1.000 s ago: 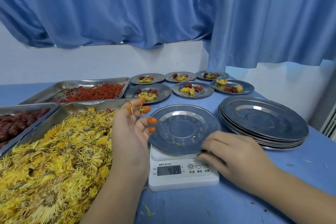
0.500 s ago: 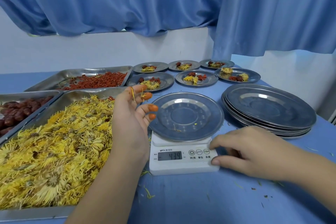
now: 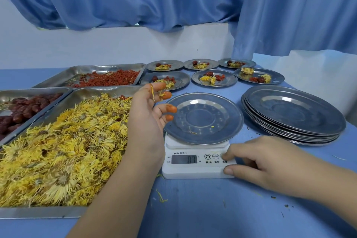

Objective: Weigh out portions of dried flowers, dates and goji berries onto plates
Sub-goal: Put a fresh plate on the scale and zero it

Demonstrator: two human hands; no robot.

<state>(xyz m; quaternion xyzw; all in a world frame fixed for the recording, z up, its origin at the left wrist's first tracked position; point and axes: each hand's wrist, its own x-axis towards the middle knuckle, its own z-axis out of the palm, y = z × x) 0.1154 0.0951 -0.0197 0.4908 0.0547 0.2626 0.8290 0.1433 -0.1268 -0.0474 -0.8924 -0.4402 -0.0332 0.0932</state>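
A bare steel plate (image 3: 204, 118) sits on a white digital scale (image 3: 193, 168) at the table's middle. My right hand (image 3: 266, 160) rests at the scale's right front corner, one fingertip on the rightmost button and the thumb against the front edge. My left hand (image 3: 148, 114) hovers between the plate and the flower tray, fingers spread, tips stained orange with a few petals stuck on, holding nothing. A big tray of yellow dried flowers (image 3: 63, 147) lies at the left, a tray of dates (image 3: 19, 110) beyond it, and a tray of goji berries (image 3: 108, 81) behind.
A stack of several bare steel plates (image 3: 293, 116) stands right of the scale. Several filled plates (image 3: 214, 78) line the back of the blue table (image 3: 193, 208). Blue curtains hang above a white wall. Loose petals and crumbs lie near the front.
My right hand moved from the plate's rim down to the scale's buttons. The display changed from a reading like 43.9 to a near-zero one. My left hand barely shifted.
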